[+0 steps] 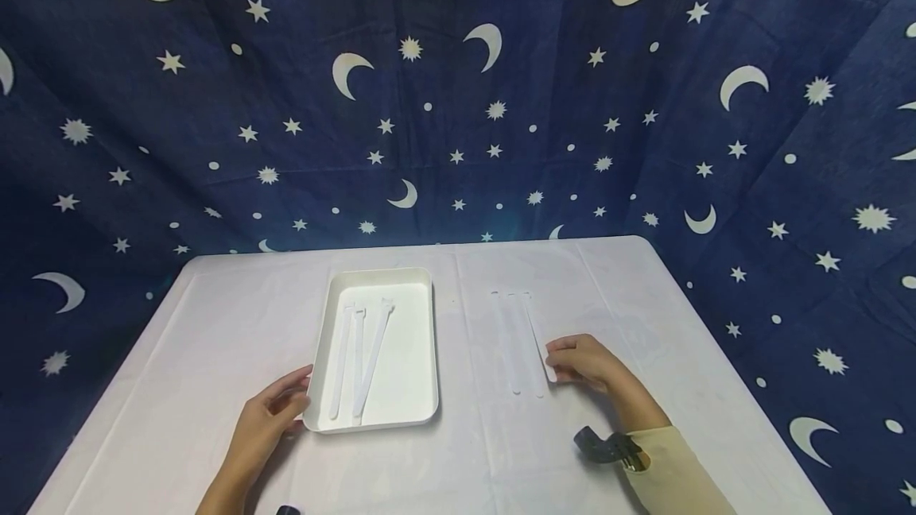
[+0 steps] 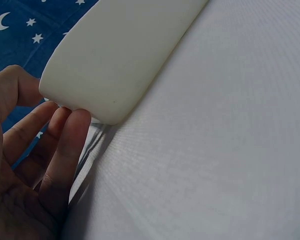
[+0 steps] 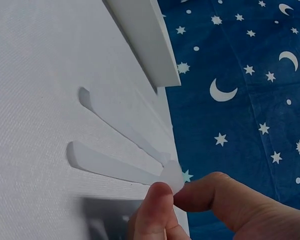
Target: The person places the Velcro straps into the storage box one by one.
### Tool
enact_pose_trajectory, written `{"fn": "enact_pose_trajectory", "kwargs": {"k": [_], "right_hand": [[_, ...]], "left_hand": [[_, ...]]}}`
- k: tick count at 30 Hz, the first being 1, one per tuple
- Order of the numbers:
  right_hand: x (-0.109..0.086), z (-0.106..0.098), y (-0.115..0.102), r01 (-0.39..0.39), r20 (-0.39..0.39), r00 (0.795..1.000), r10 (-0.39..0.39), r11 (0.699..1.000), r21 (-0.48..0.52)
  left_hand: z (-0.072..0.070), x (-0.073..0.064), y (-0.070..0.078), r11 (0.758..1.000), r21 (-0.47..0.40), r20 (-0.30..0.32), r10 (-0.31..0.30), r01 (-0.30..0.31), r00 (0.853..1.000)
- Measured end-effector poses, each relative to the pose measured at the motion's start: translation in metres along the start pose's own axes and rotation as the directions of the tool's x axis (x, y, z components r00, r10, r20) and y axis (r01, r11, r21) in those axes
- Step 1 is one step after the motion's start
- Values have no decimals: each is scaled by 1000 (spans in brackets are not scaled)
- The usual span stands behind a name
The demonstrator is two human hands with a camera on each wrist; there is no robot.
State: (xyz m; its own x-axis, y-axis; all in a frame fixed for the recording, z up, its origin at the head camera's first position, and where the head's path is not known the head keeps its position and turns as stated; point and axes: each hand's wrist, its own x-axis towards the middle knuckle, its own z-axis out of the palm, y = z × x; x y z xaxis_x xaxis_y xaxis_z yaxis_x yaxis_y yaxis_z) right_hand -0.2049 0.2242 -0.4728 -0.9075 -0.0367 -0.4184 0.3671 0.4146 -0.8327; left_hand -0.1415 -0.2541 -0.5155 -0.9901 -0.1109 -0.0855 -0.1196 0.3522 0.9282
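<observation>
At the right of the table in the head view, my right hand point(image 1: 583, 360) pinches the near end of a white cable tie point(image 1: 539, 338) between thumb and fingers. That rounded end point(image 3: 171, 175) is tilted up off the cloth. Two similar ties lie flat beside it, a left one point(image 1: 506, 344) and a middle one point(image 1: 529, 348). My left hand point(image 1: 268, 412) rests its fingertips against the outer left wall of a white tray point(image 1: 435, 340). Inside the tray, several flat ties point(image 1: 375, 356) with wider heads lie lengthwise on its left half.
A white cloth point(image 1: 215, 332) covers the table. Behind and around it hangs a dark blue curtain point(image 1: 458, 102) with moons and stars. A black curved object point(image 1: 597, 445) sits at the right wrist, by the pale sleeve point(image 1: 680, 475).
</observation>
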Motion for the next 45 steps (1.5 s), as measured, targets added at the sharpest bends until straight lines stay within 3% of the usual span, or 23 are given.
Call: {"fn": "enact_pose_trajectory", "kwargs": {"k": [15, 24, 30, 45], "right_hand": [[-3, -3, -3, -5, 9, 1000, 5, 999, 39], [-8, -9, -10, 49, 57, 997, -53, 996, 69], [-12, -5, -16, 31, 22, 999, -32, 998, 56], [-18, 5, -31, 89, 85, 992, -98, 990, 105]], "left_hand": [[-1, 1, 0, 1000, -3, 11, -2, 2, 1000], [-1, 2, -1, 1000, -6, 15, 1, 0, 1000], [-1, 1, -1, 1000, -6, 15, 6, -5, 1000], [-1, 1, -1, 1000, -4, 15, 18, -18, 1000]]}}
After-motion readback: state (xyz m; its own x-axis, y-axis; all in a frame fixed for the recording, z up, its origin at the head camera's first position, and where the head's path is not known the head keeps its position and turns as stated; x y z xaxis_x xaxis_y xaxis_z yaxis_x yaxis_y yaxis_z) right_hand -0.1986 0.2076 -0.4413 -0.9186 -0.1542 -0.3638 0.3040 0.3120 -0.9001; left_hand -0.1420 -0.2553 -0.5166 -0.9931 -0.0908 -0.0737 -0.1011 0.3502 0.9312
